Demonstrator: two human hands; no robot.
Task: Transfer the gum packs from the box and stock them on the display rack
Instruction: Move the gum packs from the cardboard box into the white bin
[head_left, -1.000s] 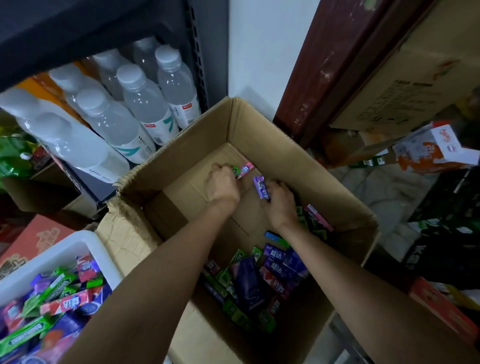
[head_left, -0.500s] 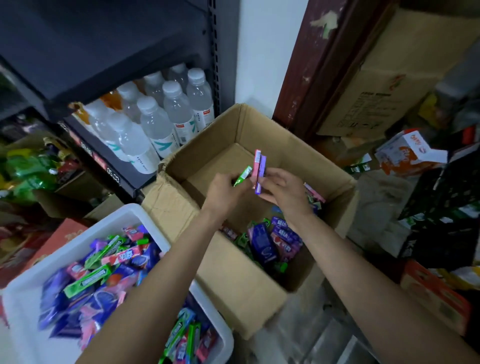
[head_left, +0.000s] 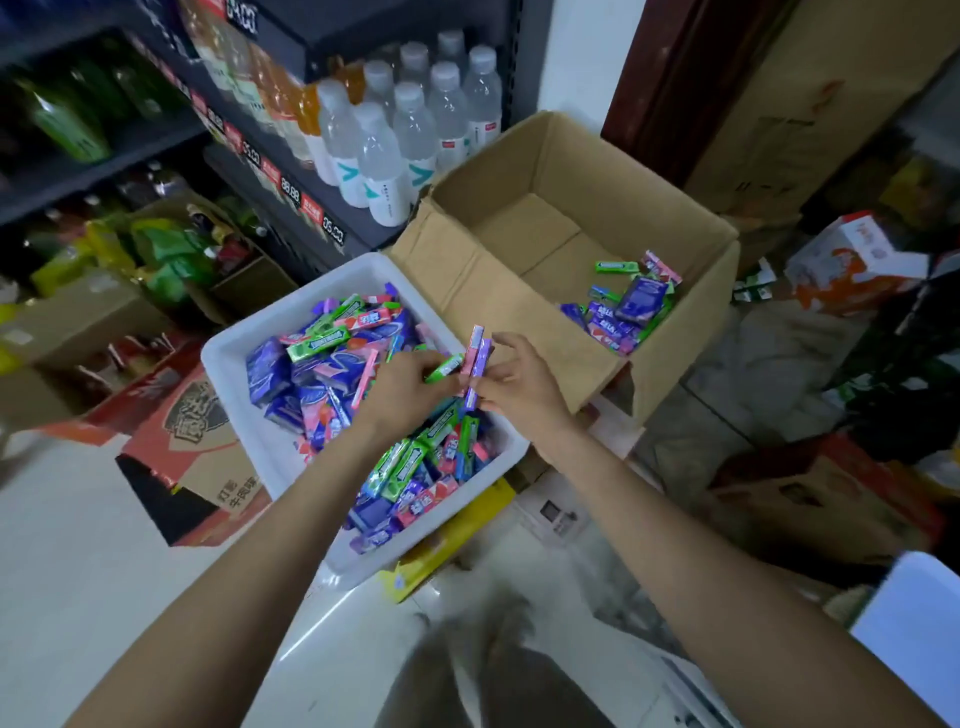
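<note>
Above the white tray (head_left: 223, 358), the left hand (head_left: 410, 384) pinches a green gum pack (head_left: 444, 367) and the right hand (head_left: 519, 384) grips pink and purple packs (head_left: 478, 353), apparently ready to drop them in.

Two hands up: left hand (head_left: 410, 382) has one green gum pack (head_left: 444, 367), right hand (head_left: 519, 382) has two, a pink pack (head_left: 475, 349) and a purple pack (head_left: 480, 371). One white bin (head_left: 228, 364) under them, one cardboard box (head_left: 670, 332) just beyond. Loose packs in either are too piled to count. Roughly eight water bottles (head_left: 382, 171) farther back.
</note>
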